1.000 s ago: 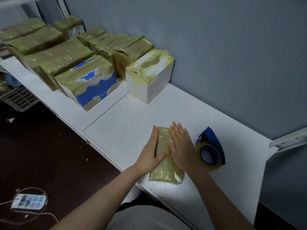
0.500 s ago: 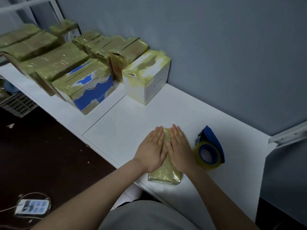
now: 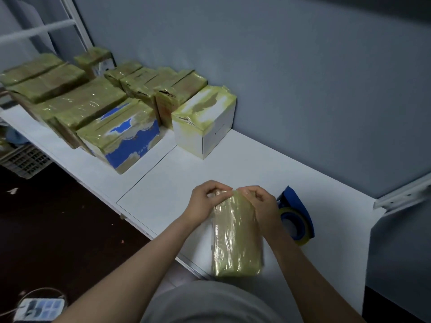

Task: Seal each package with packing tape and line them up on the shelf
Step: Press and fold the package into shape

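Pinching far end of one tape-wrapped package (image 3: 235, 241) with curled fingers (image 3: 215, 186) of two hands: left hand (image 3: 205, 201) at far-left corner, right hand (image 3: 258, 201) at far-right corner. Resting lengthwise at near edge of white shelf (image 3: 233, 164). Sitting just right of right hand: one blue tape dispenser (image 3: 296, 217). Grouped far left on shelf: roughly nine taped boxes (image 3: 203, 127), farthest hard to separate.

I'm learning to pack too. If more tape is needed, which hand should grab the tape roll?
Probably the right hand: the tape roll lies just beside it, while the left hand pinches the package on its far side and would have to cross over.
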